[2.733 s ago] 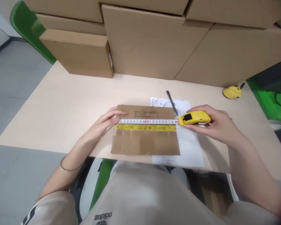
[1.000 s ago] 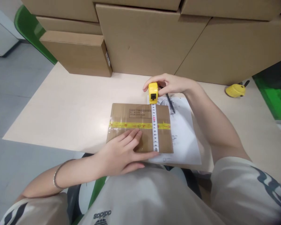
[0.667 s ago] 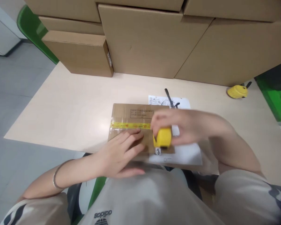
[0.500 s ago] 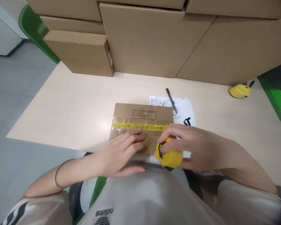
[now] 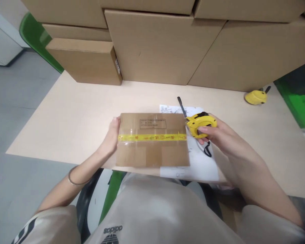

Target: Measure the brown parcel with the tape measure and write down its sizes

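Observation:
A small cardboard box (image 5: 152, 152) lies on the table in front of me, with a printed yellow tape strip (image 5: 152, 137) across its top and clear tape around it. My left hand (image 5: 113, 134) grips the box's left side, its fingers partly hidden there. In my right hand (image 5: 209, 130) is a yellow-and-black tape measure (image 5: 202, 122), its metal tip by the box's right edge and its black wrist loop hanging down. No blade is visibly drawn out. Partly under the box is a marked white paper sheet (image 5: 202, 169), with a black pen (image 5: 181, 105) on its upper part.
Large cardboard boxes (image 5: 157, 47) are stacked along the back of the table (image 5: 73, 118). A flatter carton (image 5: 83, 64) stands at the back left. Another yellow tool (image 5: 255, 97) lies at the back right. A green chair (image 5: 33, 37) stands beyond the left corner.
My left hand has moved from the box top to its left side. My right hand has carried the tape measure up and right, off the box's front part, and turned it.

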`<action>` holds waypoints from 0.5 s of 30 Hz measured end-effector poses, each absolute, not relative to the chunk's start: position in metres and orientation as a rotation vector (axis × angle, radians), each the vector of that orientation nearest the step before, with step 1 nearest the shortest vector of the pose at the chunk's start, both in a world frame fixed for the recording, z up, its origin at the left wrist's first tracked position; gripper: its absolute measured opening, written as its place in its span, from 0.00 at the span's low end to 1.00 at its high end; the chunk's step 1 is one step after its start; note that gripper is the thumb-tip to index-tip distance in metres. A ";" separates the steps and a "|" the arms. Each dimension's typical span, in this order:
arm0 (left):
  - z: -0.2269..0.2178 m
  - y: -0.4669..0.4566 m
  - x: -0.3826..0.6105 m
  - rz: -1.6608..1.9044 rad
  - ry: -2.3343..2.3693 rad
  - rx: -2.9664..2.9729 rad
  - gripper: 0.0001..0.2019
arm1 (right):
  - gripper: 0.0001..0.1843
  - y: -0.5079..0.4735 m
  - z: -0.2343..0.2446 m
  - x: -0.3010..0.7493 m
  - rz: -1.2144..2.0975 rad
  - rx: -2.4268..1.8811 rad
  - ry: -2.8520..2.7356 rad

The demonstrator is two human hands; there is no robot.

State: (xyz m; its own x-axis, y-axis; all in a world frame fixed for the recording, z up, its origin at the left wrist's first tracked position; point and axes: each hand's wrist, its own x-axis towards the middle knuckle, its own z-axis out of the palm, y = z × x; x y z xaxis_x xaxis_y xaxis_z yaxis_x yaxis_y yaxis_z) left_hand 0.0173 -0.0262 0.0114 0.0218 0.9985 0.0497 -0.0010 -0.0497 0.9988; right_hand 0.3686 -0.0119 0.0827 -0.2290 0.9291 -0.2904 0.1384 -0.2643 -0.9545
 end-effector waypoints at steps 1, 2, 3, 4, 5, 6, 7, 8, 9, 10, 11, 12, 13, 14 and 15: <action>0.014 -0.024 0.017 1.223 1.152 1.268 0.35 | 0.16 -0.015 0.089 0.368 1.525 -1.353 -1.302; 0.017 -0.020 0.016 1.234 1.144 1.288 0.36 | 0.16 -0.018 0.096 0.370 1.491 -1.326 -1.278; 0.020 -0.016 0.013 1.258 1.112 1.322 0.37 | 0.15 -0.021 0.103 0.372 1.464 -1.293 -1.261; 0.024 -0.011 0.009 1.287 1.058 1.379 0.38 | 0.15 -0.023 0.109 0.375 1.440 -1.263 -1.256; 0.028 -0.006 0.005 1.311 0.989 1.464 0.39 | 0.14 -0.025 0.116 0.379 1.412 -1.241 -1.262; 0.031 -0.002 0.000 1.323 0.914 1.568 0.40 | 0.14 -0.027 0.121 0.382 1.383 -1.230 -1.273; 0.034 0.003 -0.003 1.334 0.833 1.679 0.41 | 0.13 -0.028 0.126 0.385 1.334 -1.238 -1.274; 0.035 0.007 -0.005 1.345 0.754 1.782 0.41 | 0.13 -0.028 0.131 0.387 1.261 -1.251 -1.261; 0.034 0.010 -0.007 1.359 0.682 1.868 0.42 | 0.12 -0.028 0.136 0.387 1.163 -1.262 -1.249; 0.032 0.012 -0.007 1.374 0.618 1.935 0.42 | 0.11 -0.026 0.141 0.385 1.048 -1.279 -1.259; 0.028 0.014 -0.006 1.389 0.570 1.977 0.44 | 0.10 -0.024 0.146 0.380 0.926 -1.292 -1.308; 0.023 0.016 -0.005 1.401 0.543 1.995 0.45 | 0.11 -0.020 0.152 0.372 0.812 -1.291 -1.402; 0.016 0.017 -0.004 1.405 0.530 1.990 0.48 | 0.11 -0.016 0.157 0.361 0.719 -1.269 -1.543; 0.010 0.019 -0.003 1.406 0.529 1.960 0.51 | 0.13 -0.010 0.161 0.348 0.654 -1.228 -1.716; 0.004 0.021 -0.003 1.410 0.537 1.915 0.55 | 0.15 -0.004 0.165 0.333 0.636 -1.147 -1.892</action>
